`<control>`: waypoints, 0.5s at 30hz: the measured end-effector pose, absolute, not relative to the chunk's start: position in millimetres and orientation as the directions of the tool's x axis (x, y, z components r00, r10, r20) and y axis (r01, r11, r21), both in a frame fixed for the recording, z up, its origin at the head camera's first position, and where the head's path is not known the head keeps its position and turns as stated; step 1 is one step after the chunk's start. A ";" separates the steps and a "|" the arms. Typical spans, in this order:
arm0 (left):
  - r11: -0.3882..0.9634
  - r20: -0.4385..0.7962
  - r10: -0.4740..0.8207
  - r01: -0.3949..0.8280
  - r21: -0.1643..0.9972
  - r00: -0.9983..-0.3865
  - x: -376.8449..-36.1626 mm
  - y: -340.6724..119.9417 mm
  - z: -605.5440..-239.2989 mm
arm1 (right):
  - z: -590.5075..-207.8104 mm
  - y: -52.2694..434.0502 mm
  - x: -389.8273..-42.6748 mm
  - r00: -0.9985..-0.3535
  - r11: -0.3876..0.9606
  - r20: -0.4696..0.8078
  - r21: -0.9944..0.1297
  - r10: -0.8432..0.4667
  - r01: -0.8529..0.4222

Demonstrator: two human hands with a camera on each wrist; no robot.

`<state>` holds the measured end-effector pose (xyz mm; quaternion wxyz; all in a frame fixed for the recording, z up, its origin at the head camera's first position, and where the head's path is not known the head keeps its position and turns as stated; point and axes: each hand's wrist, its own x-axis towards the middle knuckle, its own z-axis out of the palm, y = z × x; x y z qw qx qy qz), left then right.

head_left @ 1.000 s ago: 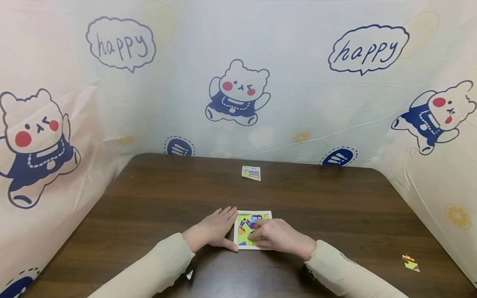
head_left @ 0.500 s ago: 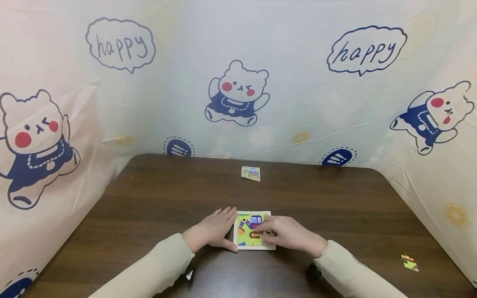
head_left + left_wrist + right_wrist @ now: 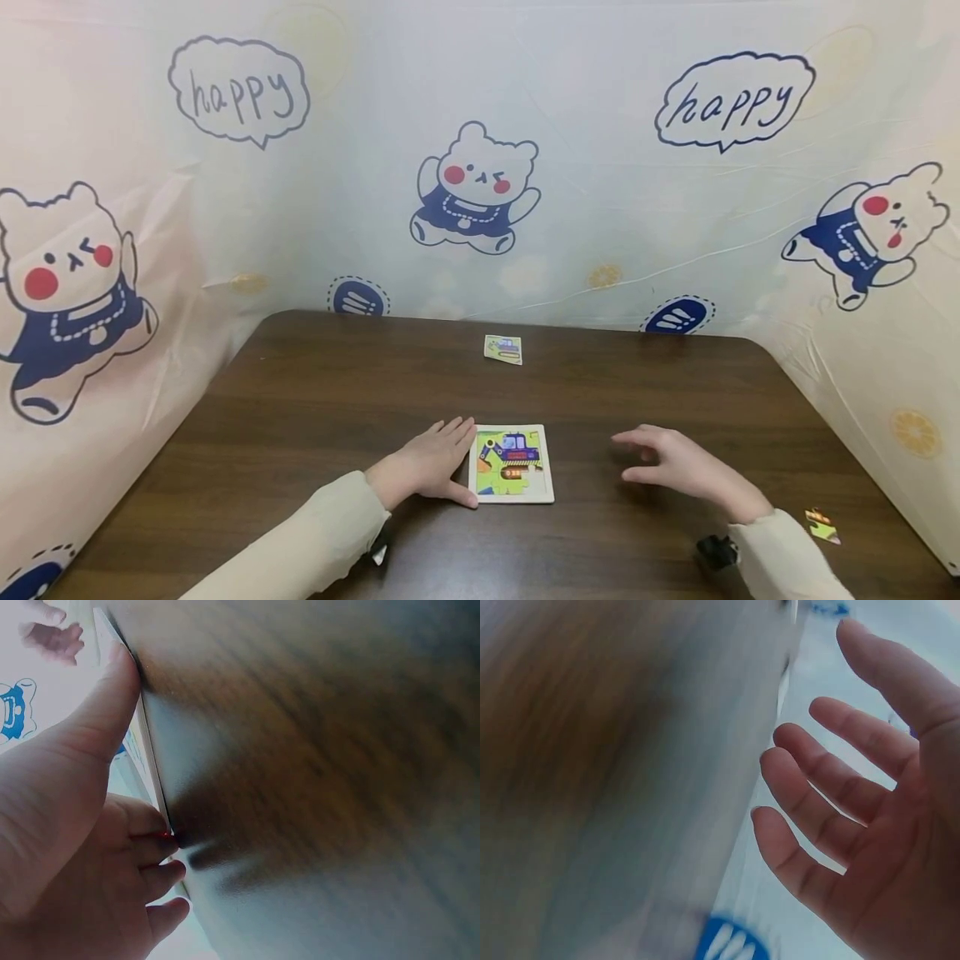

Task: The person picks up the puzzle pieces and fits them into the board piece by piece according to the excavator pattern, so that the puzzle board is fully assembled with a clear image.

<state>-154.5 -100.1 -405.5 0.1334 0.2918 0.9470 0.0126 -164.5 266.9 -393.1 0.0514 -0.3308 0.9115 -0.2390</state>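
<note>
A small white-framed jigsaw puzzle (image 3: 510, 463) with a blue excavator picture lies in front of me on the brown table (image 3: 337, 375). Its lower right part shows pale backing where the picture breaks off. My left hand (image 3: 431, 458) rests along the frame's left edge, thumb at the lower corner and fingers at the upper one; the left wrist view shows the thumb (image 3: 112, 694) against the frame's side. My right hand (image 3: 678, 467) is over the table right of the puzzle, loosely spread with nothing in it; its parted fingers (image 3: 802, 802) show in the right wrist view.
One loose puzzle piece (image 3: 822, 526), orange and green, lies near the table's right edge, beyond my right hand. A small picture card (image 3: 503, 349) of an excavator lies toward the back. A printed curtain (image 3: 480, 67) surrounds the table on the back and sides.
My right hand has left the puzzle and moved right across the table, uncovering the puzzle's right side. The left hand has stayed at the frame.
</note>
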 end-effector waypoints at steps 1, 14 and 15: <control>0.830 -0.246 0.556 0.549 0.103 -0.794 -154.2 -100.2 -405.4 | -393.6 276.6 -163.4 -0.791 0.679 0.074 -0.469 -0.608 -0.565; 0.833 -0.249 0.551 0.544 0.102 -0.796 -153.4 -100.4 -404.1 | -395.5 389.9 -133.8 -0.966 0.863 -0.004 -0.451 -0.257 -0.228; 0.833 -0.250 0.551 0.543 0.106 -0.796 -153.2 -100.3 -404.1 | -395.7 397.5 -130.9 -0.970 0.869 -0.027 -0.449 -0.243 -0.206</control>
